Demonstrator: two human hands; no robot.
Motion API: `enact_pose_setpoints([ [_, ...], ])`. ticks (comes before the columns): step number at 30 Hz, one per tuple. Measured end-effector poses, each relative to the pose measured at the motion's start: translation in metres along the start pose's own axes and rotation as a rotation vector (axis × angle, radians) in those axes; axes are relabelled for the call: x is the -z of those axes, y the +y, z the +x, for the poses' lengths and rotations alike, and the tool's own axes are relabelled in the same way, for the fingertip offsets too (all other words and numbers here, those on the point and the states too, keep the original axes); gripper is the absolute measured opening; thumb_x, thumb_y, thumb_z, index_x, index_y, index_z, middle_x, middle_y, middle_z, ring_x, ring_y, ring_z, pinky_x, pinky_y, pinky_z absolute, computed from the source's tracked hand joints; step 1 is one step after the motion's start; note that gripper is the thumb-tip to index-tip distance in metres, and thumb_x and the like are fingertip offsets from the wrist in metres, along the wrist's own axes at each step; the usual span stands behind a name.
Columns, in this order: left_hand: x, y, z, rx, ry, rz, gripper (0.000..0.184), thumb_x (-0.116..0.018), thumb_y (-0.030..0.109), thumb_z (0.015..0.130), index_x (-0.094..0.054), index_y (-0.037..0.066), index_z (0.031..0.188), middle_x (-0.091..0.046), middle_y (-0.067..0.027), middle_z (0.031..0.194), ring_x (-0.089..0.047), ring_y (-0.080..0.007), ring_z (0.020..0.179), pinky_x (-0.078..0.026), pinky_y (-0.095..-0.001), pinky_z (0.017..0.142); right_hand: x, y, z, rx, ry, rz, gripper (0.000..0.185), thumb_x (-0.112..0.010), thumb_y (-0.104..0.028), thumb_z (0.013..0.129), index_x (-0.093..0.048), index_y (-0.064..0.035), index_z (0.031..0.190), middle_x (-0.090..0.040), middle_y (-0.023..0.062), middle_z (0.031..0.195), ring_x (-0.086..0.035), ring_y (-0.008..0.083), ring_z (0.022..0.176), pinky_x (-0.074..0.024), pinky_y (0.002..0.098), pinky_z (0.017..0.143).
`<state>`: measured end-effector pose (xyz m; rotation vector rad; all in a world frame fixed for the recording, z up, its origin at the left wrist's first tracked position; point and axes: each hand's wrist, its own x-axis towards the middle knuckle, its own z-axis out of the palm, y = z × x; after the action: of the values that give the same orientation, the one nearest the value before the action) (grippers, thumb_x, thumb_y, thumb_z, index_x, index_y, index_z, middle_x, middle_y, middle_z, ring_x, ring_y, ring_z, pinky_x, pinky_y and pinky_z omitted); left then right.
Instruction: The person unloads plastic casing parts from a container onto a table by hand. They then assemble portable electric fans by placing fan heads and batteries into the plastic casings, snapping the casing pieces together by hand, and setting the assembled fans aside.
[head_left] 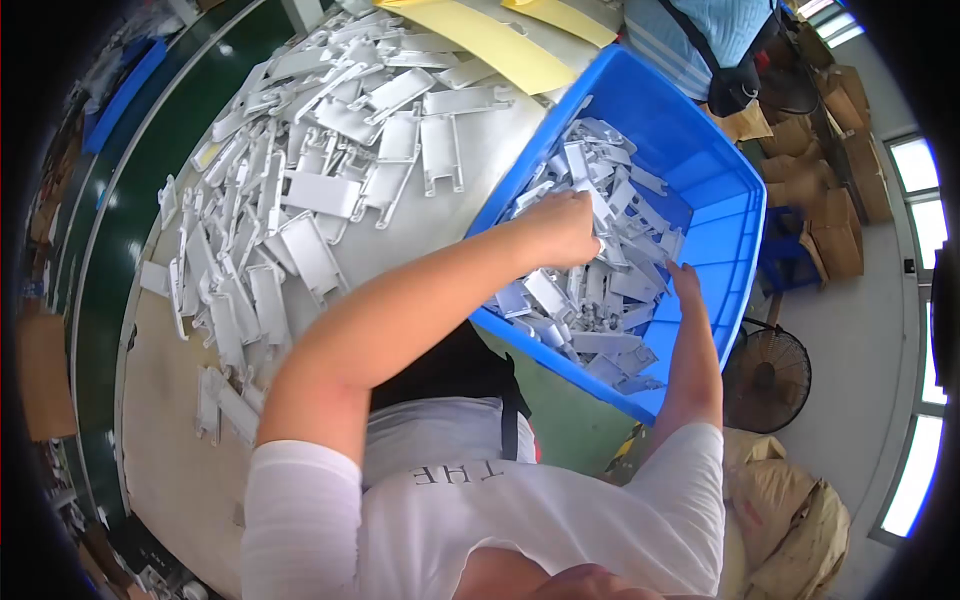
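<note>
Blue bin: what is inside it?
A jumbled heap of pale parts lies in the blue bin, with the left hand over it and the right hand beside it. The heap's lower layers and the floor beneath are covered.

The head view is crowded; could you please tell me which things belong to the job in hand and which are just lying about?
Likely in the job:
blue rectangular plastic bin
white flat plastic parts in it
similar parts heaped on the beige tabletop

Likely lying about:
round black caged fan
flat yellow sheets
brown cardboard boxes
</note>
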<state>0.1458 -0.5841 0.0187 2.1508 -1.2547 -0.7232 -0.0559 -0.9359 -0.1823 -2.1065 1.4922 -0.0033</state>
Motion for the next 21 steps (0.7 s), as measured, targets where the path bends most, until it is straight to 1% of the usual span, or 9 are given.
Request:
enact_pose_setpoints([
  [1, -0.015, -0.005, 0.036, 0.208, -0.175, -0.045, 0.059, -0.058, 0.027, 0.074, -0.044, -0.01, 0.117, -0.043, -0.0282, 0.125, -0.042, -0.0357, 0.118, -0.036, -0.0407, 0.097, 0.0, -0.003, -0.016, 0.013, -0.01, 0.06, 0.084, -0.063, -0.051, 0.07, -0.037, 0.0023, 0.13, -0.045, 0.0267, 0.126, -0.046, 0.0347, 0.116, -0.0357, 0.0354, 0.097],
  [3, -0.046, -0.025, 0.07, 0.485, -0.047, -0.099, 0.061, -0.057, 0.031, 0.076, -0.042, -0.008, 0.121, -0.038, -0.027, 0.13, -0.038, -0.0356, 0.122, -0.035, -0.0432, 0.097, -0.01, -0.016, -0.027, 0.032, -0.023, 0.117, 0.087, -0.062, -0.052, 0.07, -0.035, 0.0023, 0.132, -0.043, 0.0286, 0.126, -0.045, 0.0356, 0.116, -0.035, 0.036, 0.098],
  [6, -0.089, -0.057, 0.081, 0.52, 0.151, 0.211, 0.073, -0.056, 0.038, 0.078, -0.031, -0.01, 0.127, -0.031, -0.0296, 0.134, -0.032, -0.037, 0.125, -0.035, -0.0407, 0.099, -0.035, -0.02, -0.012, 0.003, -0.02, 0.298, 0.088, -0.062, -0.054, 0.07, -0.032, 0.0002, 0.134, -0.036, 0.0276, 0.132, -0.039, 0.0373, 0.121, -0.0309, 0.0397, 0.101],
  [8, -0.086, -0.063, 0.088, 0.478, 0.136, 0.239, 0.075, -0.057, 0.04, 0.078, -0.03, -0.009, 0.128, -0.028, -0.0268, 0.136, -0.03, -0.0374, 0.125, -0.035, -0.043, 0.098, -0.037, -0.043, -0.022, -0.056, 0.093, -0.001, 0.09, -0.061, -0.056, 0.07, -0.029, -0.0031, 0.136, -0.031, 0.0265, 0.136, -0.031, 0.0386, 0.125, -0.0279, 0.0435, 0.102],
  [12, -0.072, -0.05, 0.093, 0.537, 0.126, 0.194, 0.08, -0.06, 0.046, 0.075, -0.033, -0.009, 0.126, -0.036, -0.0237, 0.13, -0.037, -0.0349, 0.12, -0.037, -0.0413, 0.096, -0.04, -0.061, -0.022, -0.043, 0.039, -0.032, 0.092, -0.061, -0.055, 0.072, -0.022, -0.0059, 0.139, -0.027, 0.0235, 0.138, -0.027, 0.0372, 0.128, -0.026, 0.0434, 0.102],
  [14, -0.072, -0.052, 0.104, 0.606, 0.045, 0.118, 0.083, -0.062, 0.049, 0.071, -0.036, -0.008, 0.124, -0.04, -0.0219, 0.127, -0.035, -0.0342, 0.121, -0.037, -0.0417, 0.095, -0.035, -0.088, -0.047, -0.038, -0.338, 0.714, 0.091, -0.059, -0.054, 0.076, -0.016, -0.006, 0.14, -0.031, 0.0211, 0.136, -0.032, 0.0345, 0.125, -0.0304, 0.0428, 0.099],
  [16, -0.082, -0.06, 0.108, 0.581, 0.101, 0.102, 0.085, -0.064, 0.052, 0.069, -0.038, -0.008, 0.123, -0.04, -0.0205, 0.128, -0.033, -0.0335, 0.122, -0.037, -0.0433, 0.095, -0.042, -0.097, -0.048, -0.031, -0.465, 0.717, 0.083, -0.056, -0.054, 0.078, -0.02, -0.0097, 0.138, -0.035, 0.0166, 0.132, -0.039, 0.0329, 0.118, -0.0352, 0.0436, 0.093],
  [18, -0.087, -0.066, 0.108, 0.388, 0.048, 0.203, 0.086, -0.063, 0.054, 0.068, -0.038, -0.008, 0.123, -0.041, -0.0194, 0.127, -0.031, -0.0339, 0.123, -0.037, -0.0446, 0.095, -0.046, -0.115, -0.053, -0.004, -0.607, 0.728, 0.075, -0.053, -0.055, 0.081, -0.024, -0.0134, 0.137, -0.039, 0.012, 0.128, -0.045, 0.0314, 0.112, -0.04, 0.0444, 0.087],
  [21, -0.096, -0.068, 0.111, 0.45, 0.169, 0.05, 0.089, -0.063, 0.055, 0.067, -0.037, -0.008, 0.125, -0.042, -0.0204, 0.127, -0.028, -0.0352, 0.125, -0.033, -0.0446, 0.099, -0.034, -0.137, -0.063, -0.073, -0.785, 0.769, 0.086, -0.058, -0.053, 0.078, -0.017, -0.0082, 0.139, -0.023, 0.0167, 0.14, -0.045, 0.0326, 0.114, -0.0389, 0.0455, 0.09],
])
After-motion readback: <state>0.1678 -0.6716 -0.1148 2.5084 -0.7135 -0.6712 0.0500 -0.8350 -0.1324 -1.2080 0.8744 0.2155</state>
